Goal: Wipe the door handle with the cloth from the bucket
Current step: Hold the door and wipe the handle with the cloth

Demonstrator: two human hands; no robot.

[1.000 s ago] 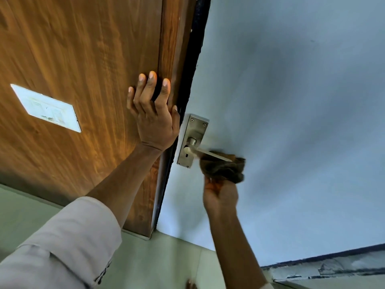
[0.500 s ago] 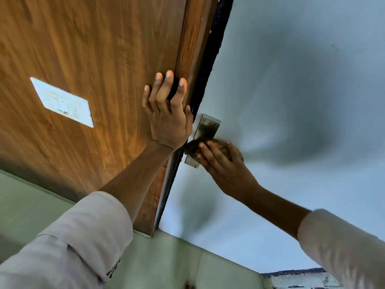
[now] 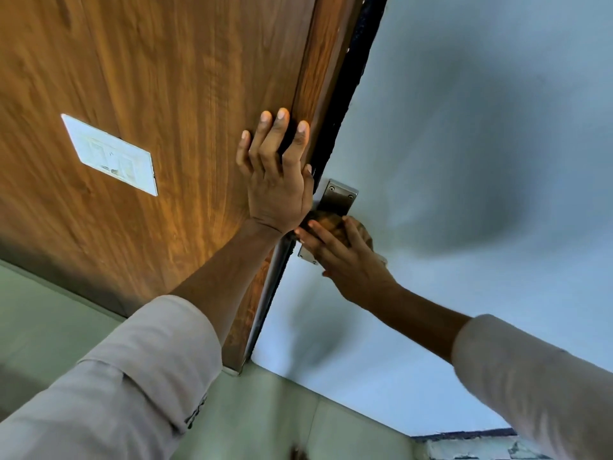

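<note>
Cloth on handle, left hand braced on wood panel

Cloth (image 3: 326, 224), brownish, sits mid-frame against the handle plate (image 3: 341, 195), pressed there by the right hand (image 3: 348, 260); fingers (image 3: 318, 239) lie over it, gripping it. Lever itself hidden under cloth and hand. Left hand (image 3: 275, 180) flat on the wood panel (image 3: 166, 94), fingers released and spread, just left of the plate. Switch plate (image 3: 109, 154) at left. Pale door (image 3: 464, 161) fills the right. Both sleeves light-coloured.

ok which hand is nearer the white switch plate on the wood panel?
Left. The left hand lies flat on the wood panel, to the right of the switch plate. The right hand is farther right, pressing the cloth on the door handle plate.
</note>
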